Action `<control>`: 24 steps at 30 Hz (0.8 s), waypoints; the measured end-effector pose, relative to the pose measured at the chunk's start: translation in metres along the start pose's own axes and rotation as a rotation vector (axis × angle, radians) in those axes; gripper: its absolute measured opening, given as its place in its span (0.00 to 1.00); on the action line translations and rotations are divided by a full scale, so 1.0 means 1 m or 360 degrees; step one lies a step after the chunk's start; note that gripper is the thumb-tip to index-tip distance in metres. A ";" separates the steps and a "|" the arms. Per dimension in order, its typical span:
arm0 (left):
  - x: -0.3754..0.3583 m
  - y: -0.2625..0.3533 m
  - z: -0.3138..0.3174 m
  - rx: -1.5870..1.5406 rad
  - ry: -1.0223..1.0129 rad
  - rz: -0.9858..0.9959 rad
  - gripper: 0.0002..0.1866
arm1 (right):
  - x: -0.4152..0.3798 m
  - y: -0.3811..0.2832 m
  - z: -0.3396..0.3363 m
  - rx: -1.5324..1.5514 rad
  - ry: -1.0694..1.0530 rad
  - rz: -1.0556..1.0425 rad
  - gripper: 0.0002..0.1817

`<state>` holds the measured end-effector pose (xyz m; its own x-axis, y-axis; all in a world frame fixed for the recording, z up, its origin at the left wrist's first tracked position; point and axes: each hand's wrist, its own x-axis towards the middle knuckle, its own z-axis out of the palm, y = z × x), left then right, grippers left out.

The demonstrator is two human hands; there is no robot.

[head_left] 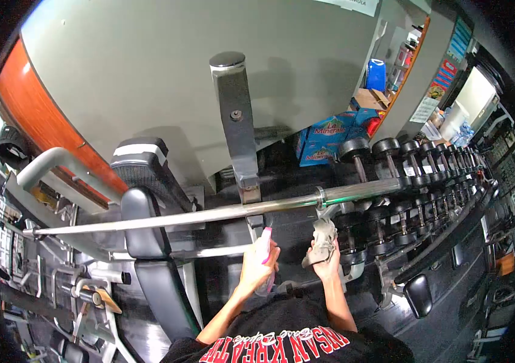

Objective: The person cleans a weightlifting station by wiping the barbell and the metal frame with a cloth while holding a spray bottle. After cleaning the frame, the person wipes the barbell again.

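Note:
My left hand (256, 266) is closed around a pink and white spray bottle (266, 242), held upright just below the long barbell (215, 215). The lower part of the bottle is partly hidden behind my fingers and wrist. To the right, my right hand (331, 267) grips a crumpled grey cloth (324, 241), which hangs a little over the palm. Both hands are in front of my body, apart from each other and from the bar. The barbell runs from the far left to the dumbbells, with a metal collar (321, 197) near its right end.
A black padded bench (145, 224) stands left under the bar, and a dark upright post (233, 115) rises behind it. Rows of dumbbells (387, 158) fill a rack at right. Blue boxes (324, 140) are stacked by the grey wall (148, 72). More gym machines stand at far left.

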<state>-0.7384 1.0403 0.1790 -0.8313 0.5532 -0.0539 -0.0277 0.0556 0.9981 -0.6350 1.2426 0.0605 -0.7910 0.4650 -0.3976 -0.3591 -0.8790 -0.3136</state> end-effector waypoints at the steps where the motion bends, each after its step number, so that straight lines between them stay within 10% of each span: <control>1: 0.001 -0.001 0.005 -0.0018 0.0034 0.0004 0.07 | 0.005 -0.003 -0.001 -0.0072 0.0002 0.0009 0.24; 10: 0.014 0.007 0.030 0.0126 -0.0014 0.0032 0.05 | 0.020 -0.008 0.004 -0.0442 -0.0097 0.0000 0.22; 16: 0.016 0.011 0.035 0.0120 0.0033 0.0212 0.07 | 0.008 0.009 0.048 -0.1414 0.0162 -0.0978 0.24; 24: -0.004 0.007 0.005 0.0268 0.0327 0.0294 0.05 | 0.019 0.020 0.130 -0.2466 -0.0390 -0.2292 0.27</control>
<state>-0.7329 1.0429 0.1863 -0.9088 0.3884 0.1524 0.2124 0.1162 0.9703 -0.7216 1.2208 0.1584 -0.4831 0.4320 0.7616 -0.1253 0.8268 -0.5484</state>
